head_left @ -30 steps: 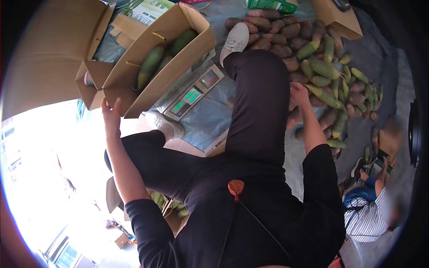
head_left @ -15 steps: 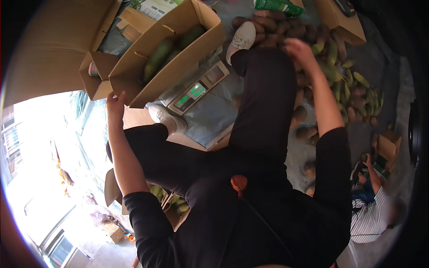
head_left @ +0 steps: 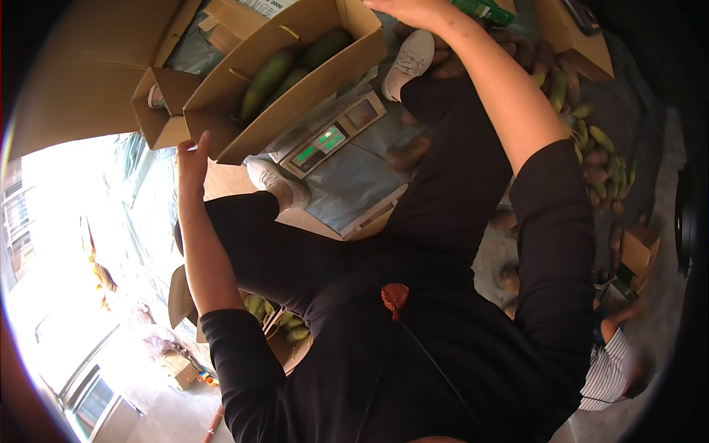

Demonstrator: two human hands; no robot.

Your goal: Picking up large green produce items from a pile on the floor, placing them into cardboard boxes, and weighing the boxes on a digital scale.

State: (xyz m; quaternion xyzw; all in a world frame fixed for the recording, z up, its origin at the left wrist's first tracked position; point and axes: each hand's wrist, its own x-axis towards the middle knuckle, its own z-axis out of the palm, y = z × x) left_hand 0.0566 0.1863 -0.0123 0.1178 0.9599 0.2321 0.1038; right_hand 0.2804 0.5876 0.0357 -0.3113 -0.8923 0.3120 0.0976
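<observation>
My left hand point(head_left: 193, 156) is raised at the near corner of an open cardboard box point(head_left: 310, 96), thumb and fingers on either side of its flap. Several long green mangoes point(head_left: 269, 74) lie inside the box. My right hand point(head_left: 412, 10) is stretched over the box's far rim at the top edge of the picture, back of the hand up; whatever is under the palm is hidden. A flat scale point(head_left: 331, 136) with a lit green display sits on the grey sheet just below the box, between my white shoes point(head_left: 408, 57).
A heap of green and brownish mangoes point(head_left: 591, 151) spreads on the ground at the right. More cardboard boxes stand at the upper left point(head_left: 159, 118) and upper right point(head_left: 572, 37). A person in a striped shirt point(head_left: 605, 373) crouches at the lower right.
My right arm has lifted from the mango heap at the right and swung up over the box. The left hand has stayed at the box corner, and the view has shifted nearer the box.
</observation>
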